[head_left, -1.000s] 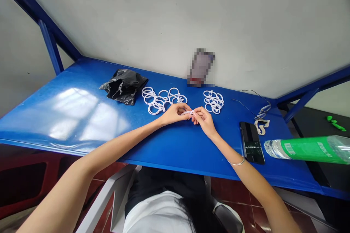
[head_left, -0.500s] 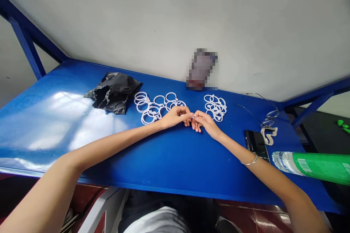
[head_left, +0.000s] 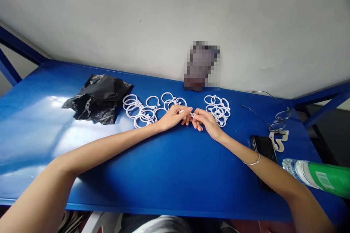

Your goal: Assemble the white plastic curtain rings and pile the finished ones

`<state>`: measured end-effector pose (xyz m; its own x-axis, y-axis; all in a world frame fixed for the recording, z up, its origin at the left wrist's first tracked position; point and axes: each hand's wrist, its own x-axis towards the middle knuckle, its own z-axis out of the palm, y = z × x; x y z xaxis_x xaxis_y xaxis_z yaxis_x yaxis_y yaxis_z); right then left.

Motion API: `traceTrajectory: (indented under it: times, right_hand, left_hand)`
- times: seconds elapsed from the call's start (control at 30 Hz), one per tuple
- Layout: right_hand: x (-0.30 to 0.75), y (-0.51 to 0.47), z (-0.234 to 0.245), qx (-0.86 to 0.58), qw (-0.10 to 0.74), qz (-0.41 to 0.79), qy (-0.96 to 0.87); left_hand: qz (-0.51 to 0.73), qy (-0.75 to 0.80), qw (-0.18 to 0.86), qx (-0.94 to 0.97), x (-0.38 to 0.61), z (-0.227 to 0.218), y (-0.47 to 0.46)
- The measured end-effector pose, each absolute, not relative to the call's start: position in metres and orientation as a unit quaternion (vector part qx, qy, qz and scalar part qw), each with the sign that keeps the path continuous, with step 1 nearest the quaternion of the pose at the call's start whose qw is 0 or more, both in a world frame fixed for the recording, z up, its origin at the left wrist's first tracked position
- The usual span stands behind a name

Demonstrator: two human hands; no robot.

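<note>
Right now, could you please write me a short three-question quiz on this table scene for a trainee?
1. True or false: the left hand and the right hand meet fingertip to fingertip on one small white ring.
2. Which lies nearest the black plastic bag? A) the larger spread of white rings B) the smaller pile of white rings C) the phone
3. Fill in: the bracelet sits on the person's ____ wrist.

Key: 1 true. 2 A; that spread lies just right of the bag, on the blue table. 3 right.
</note>
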<state>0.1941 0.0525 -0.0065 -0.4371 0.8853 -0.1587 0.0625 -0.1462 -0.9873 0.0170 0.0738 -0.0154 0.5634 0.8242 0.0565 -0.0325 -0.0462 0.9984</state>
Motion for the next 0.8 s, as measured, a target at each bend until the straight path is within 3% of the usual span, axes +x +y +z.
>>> traceTrajectory:
  times: [0.37,0.6,0.8]
  right_hand:
    - [0.196,0.044,-0.01,-0.439,0.35,0.549,-0.619]
    - [0.198,0.038,-0.011,-0.475,0.37,0.454,-0.657]
    - [0.198,0.041,-0.009,-0.477,0.383,0.455,-0.648]
  left_hand:
    - [0.38,0.282,0.515,0.715,0.016,-0.01,0.07]
    - [0.344,0.249,0.521,0.741,0.013,-0.003,0.071]
    - [0.339,0.259,0.53,0.733,0.014,-0.005,0.07]
